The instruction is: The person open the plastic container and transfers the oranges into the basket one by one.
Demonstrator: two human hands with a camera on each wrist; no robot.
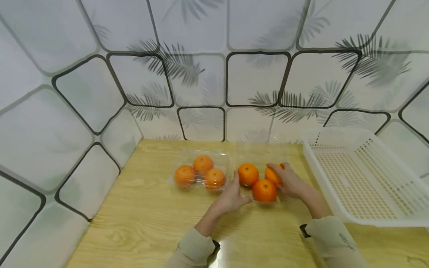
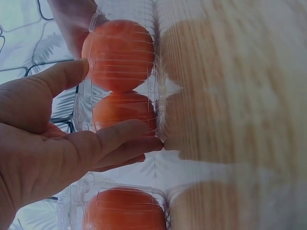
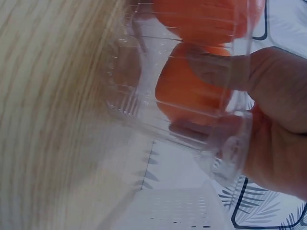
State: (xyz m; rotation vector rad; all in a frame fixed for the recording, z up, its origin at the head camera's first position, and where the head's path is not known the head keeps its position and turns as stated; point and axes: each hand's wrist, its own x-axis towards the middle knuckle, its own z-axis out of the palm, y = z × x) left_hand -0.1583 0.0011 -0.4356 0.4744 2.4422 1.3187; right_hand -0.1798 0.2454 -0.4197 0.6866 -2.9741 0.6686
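Near the back edge of the pale wood-grain worktop [image 1: 140, 223], an open, clear plastic box [image 3: 230, 158] holds three round orange citrus fruits [image 1: 264, 190]. The right hand [image 1: 291, 182] holds the rightmost fruit, thumb and fingers curled about it inside the wall; the left hand [image 1: 231, 198] is spread wide at the opposite wall. Good handling likely calls for a light right grip to avoid bruising, while flat left fingers steady the thin plastic without buckling it.

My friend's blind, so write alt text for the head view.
A person's right hand grips one of three oranges in a clear box, the left hand beside the box. Another box of three oranges stands left, a white basket right.
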